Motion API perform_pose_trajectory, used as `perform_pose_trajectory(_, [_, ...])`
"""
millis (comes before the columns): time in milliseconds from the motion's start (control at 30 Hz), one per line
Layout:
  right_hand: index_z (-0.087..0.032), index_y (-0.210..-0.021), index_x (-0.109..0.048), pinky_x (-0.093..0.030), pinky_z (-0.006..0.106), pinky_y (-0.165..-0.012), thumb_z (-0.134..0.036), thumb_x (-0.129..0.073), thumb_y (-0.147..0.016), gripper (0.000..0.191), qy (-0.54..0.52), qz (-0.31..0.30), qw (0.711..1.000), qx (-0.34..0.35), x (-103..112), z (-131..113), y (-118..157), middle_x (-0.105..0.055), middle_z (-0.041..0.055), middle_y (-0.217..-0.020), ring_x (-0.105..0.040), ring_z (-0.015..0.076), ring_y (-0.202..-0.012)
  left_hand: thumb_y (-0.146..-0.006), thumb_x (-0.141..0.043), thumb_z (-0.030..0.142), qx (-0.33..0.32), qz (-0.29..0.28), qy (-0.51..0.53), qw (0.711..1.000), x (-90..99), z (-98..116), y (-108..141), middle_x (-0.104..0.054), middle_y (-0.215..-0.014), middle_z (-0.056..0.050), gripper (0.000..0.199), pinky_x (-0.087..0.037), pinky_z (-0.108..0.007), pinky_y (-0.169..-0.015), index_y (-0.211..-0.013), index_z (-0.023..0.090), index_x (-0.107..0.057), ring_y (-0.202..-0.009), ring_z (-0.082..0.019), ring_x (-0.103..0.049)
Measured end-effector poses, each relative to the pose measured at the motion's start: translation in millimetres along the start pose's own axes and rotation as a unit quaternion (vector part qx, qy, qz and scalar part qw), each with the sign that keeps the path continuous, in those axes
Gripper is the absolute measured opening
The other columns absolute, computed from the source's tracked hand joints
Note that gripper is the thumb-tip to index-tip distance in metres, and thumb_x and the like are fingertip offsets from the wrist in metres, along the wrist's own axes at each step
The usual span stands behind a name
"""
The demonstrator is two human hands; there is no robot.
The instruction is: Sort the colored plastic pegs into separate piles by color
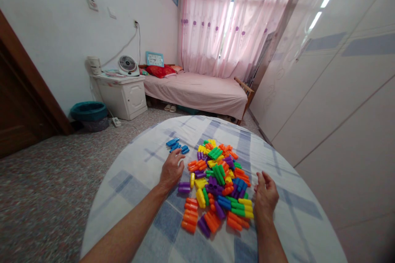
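Note:
A spread-out pile of plastic pieces in orange, purple, green, yellow and blue (218, 174) lies on the cloth-covered table. Several blue pieces (173, 142) form a small group apart from it, at the upper left. My left hand (173, 168) is just below that group, fingers apart, with nothing held. To the right of the pile is my right hand (266, 193), its fingers loosely curled and apart, with nothing visible in it. Orange pieces (189, 215) and a purple piece (204, 227) lie at the pile's near edge.
The round table (123, 209) has a white and blue checked cloth. Beyond it stand a bed (197, 88), a white cabinet (131, 96) with a fan (128, 65), and a bin (89, 111). A wardrobe (333, 102) lines the right side.

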State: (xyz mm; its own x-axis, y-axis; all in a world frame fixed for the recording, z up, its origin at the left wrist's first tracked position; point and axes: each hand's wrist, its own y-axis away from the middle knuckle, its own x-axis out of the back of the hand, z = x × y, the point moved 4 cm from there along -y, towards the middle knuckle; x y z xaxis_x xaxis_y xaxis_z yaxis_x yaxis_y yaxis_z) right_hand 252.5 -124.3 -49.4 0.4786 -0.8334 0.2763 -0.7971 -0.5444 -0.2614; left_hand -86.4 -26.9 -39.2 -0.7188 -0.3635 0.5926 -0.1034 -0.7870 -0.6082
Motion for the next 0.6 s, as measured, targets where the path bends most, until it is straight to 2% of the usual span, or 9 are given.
perform_pose_trajectory(100, [-0.013, -0.118, -0.055, -0.043, 0.025, -0.053, -0.058, -0.048, -0.075, 0.062, -0.017, 0.005, 0.999, -0.029, -0.8, -0.9, 0.2, -0.063, 0.0038, -0.079, -0.052, 0.0126, -0.055, -0.079, -0.047, 0.011, -0.001, 0.001, -0.005, 1.000, 0.0, 0.2, -0.1, -0.052, -0.118, -0.008, 0.021, -0.043, -0.039, -0.099, -0.093, 0.019, -0.062, -0.114, -0.021, -0.050])
perform_pose_trajectory(333, [-0.016, -0.114, -0.057, -0.044, 0.025, -0.056, -0.055, -0.057, -0.069, 0.060, -0.067, 0.018, 0.997, -0.043, -1.2, -1.5, 0.7, -0.063, 0.0035, -0.085, -0.055, 0.0130, -0.063, -0.078, -0.048, 0.010, -0.006, 0.005, -0.018, 1.000, -0.1, 1.2, -0.5, -0.051, -0.120, -0.009, 0.021, -0.042, -0.041, -0.100, -0.092, 0.018, -0.062, -0.116, -0.023, -0.049])
perform_pose_trajectory(433, [-0.017, -0.116, -0.055, -0.043, 0.023, -0.052, -0.054, -0.061, -0.067, 0.062, -0.101, 0.006, 0.993, -0.060, -0.5, -7.0, 4.0, -0.062, 0.0028, -0.086, -0.053, 0.0106, -0.058, -0.077, -0.049, 0.009, -0.006, 0.008, -0.021, 1.000, -0.4, 0.5, -0.6, -0.051, -0.121, -0.010, 0.022, -0.042, -0.041, -0.100, -0.093, 0.017, -0.062, -0.114, -0.023, -0.050])
perform_pose_trajectory(500, [-0.017, -0.117, -0.053, -0.038, 0.021, -0.044, -0.054, -0.062, -0.066, 0.064, -0.113, -0.010, 0.991, -0.066, 0.0, -13.0, 7.9, -0.061, -0.0008, -0.076, -0.047, 0.0082, -0.049, -0.077, -0.049, 0.009, -0.002, 0.009, -0.022, 1.000, -0.6, -0.3, -0.4, -0.051, -0.121, -0.009, 0.022, -0.043, -0.041, -0.099, -0.092, 0.018, -0.062, -0.113, -0.023, -0.051])
perform_pose_trajectory(600, [-0.016, -0.116, -0.054, -0.029, 0.019, -0.037, -0.056, -0.062, -0.068, 0.063, -0.106, -0.032, 0.992, -0.053, 0.6, -21.4, 13.7, -0.046, -0.0088, -0.053, -0.036, 0.0067, -0.040, -0.076, -0.049, 0.009, 0.002, 0.011, -0.022, 1.000, -0.8, -1.0, -0.1, -0.051, -0.122, -0.009, 0.023, -0.043, -0.042, -0.099, -0.092, 0.018, -0.063, -0.113, -0.024, -0.051])
